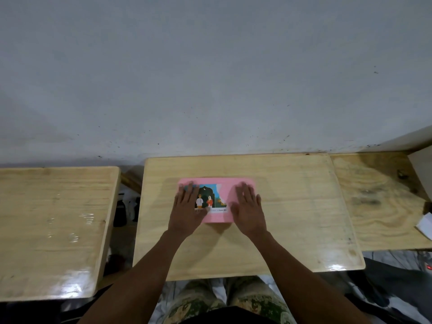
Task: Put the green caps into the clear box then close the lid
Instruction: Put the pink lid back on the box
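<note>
On the wooden desk (280,206), left hand (187,213) and right hand (249,210) press flat, fingers spread, on the pink lid (217,183); label writing unreadable.

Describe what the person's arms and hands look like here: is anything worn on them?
Both forearms are bare right down to the bottom edge of the picture, so no sleeves show. The left hand and right hand wear no gloves. I can make out no watch, bracelet or ring, though the picture is too blurred to rule out a thin one.
</note>
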